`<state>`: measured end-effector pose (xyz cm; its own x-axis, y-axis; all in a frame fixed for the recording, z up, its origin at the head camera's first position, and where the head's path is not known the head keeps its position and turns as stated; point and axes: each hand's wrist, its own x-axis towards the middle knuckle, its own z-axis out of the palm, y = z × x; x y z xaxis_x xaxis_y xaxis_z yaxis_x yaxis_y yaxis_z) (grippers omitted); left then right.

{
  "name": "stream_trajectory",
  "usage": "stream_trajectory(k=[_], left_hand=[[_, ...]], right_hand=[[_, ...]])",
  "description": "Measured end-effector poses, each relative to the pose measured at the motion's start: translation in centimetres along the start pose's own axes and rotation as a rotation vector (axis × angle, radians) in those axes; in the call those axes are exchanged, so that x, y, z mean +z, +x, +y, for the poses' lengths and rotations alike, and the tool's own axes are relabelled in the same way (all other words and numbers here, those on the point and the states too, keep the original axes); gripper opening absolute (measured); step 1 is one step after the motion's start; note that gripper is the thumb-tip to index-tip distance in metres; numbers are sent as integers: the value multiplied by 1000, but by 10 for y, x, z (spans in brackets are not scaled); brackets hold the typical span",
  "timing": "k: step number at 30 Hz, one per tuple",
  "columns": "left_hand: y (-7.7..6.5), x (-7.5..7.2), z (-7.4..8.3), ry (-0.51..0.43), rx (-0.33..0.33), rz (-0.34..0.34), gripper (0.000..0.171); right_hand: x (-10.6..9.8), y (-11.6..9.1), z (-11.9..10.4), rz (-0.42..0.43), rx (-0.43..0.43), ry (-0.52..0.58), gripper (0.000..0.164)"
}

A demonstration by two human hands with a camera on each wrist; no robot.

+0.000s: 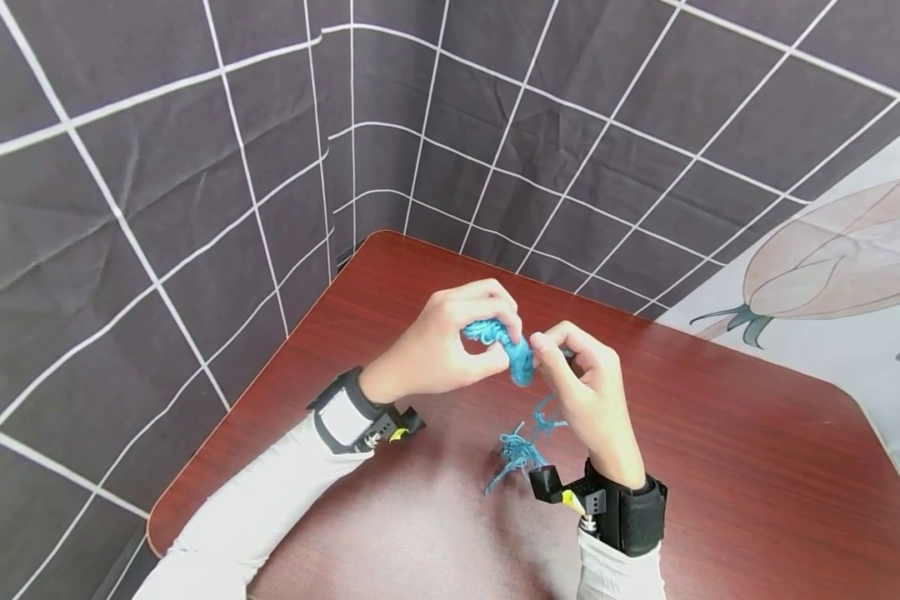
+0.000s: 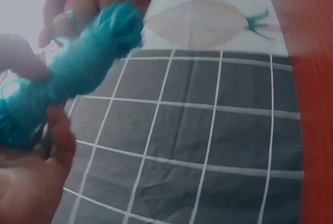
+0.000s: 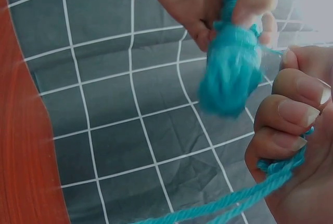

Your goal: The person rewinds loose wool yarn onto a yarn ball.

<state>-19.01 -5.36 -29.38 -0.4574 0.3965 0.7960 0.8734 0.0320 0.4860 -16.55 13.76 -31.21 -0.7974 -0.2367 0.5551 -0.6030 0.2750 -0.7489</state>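
Observation:
A small blue yarn skein (image 1: 521,360) is held up above the table, its middle pinched between the thumb and fingers of my left hand (image 1: 450,337). In the right wrist view the skein (image 3: 231,73) looks blurred. Close by on its right, my right hand (image 1: 588,387) pinches a thin strand that runs to the skein. The curled fingers of the right hand (image 3: 291,114) also hold more yarn against the palm, and strands of yarn (image 3: 229,200) trail down from it. Below the hands lies a loose tangle of blue yarn (image 1: 519,450).
The reddish-brown wooden table (image 1: 757,467) has rounded corners. Dark cloth with a white grid (image 1: 570,142) stands along its left and far sides. A pale cloth with a plant print (image 1: 832,275) hangs at the right.

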Motion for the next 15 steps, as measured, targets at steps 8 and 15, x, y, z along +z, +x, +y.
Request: stream_trajectory(k=[8, 15], left_hand=[[0, -8, 1, -419, -63, -181, 14], [-1, 5, -9, -638, -49, -99, 19]], right_hand=[[0, -1, 1, 5, -21, 3, 16], [-1, 0, 0, 10, -43, -47, 13]])
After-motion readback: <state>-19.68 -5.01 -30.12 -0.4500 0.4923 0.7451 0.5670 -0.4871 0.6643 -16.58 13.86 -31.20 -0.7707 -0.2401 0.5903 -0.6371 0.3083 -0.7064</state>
